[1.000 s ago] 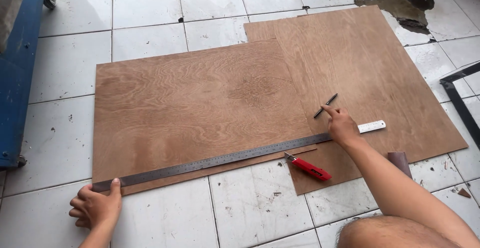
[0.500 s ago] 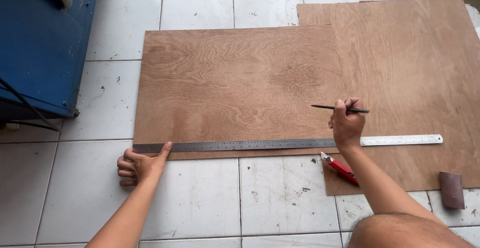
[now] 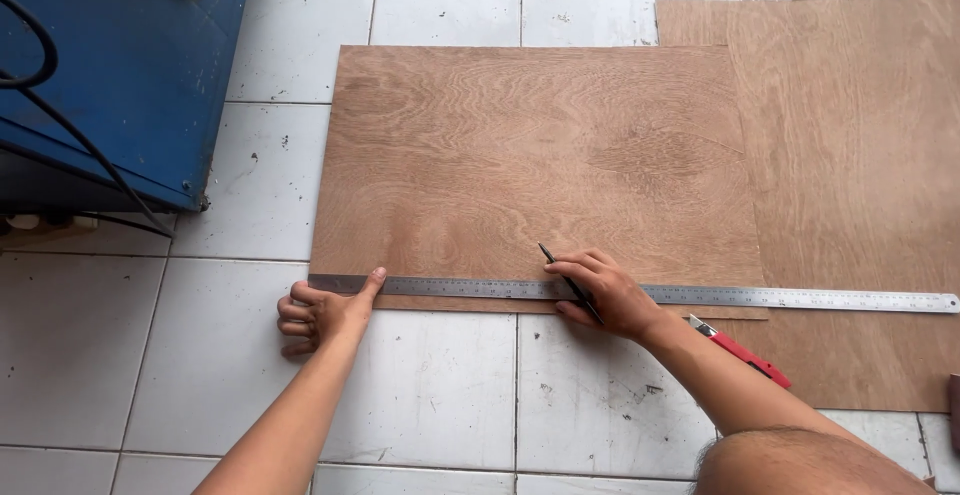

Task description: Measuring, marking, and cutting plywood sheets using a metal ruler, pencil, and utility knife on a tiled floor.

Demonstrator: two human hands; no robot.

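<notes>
A brown plywood sheet lies flat on the white tiled floor. Along its near edge lies a long steel ruler. My left hand rests on the floor at the ruler's left end, with its thumb pressing down on the ruler. My right hand sits on the ruler near its middle and holds a dark pencil, whose tip touches the plywood just above the ruler.
A second, larger plywood sheet lies to the right, partly under the first. A red utility knife lies beside my right forearm. A blue cabinet with black cables stands at the upper left.
My right hand has moved left along the ruler and come down onto it with the pencil. My view has shifted right and closer. The left hand stays at the ruler's left end.
</notes>
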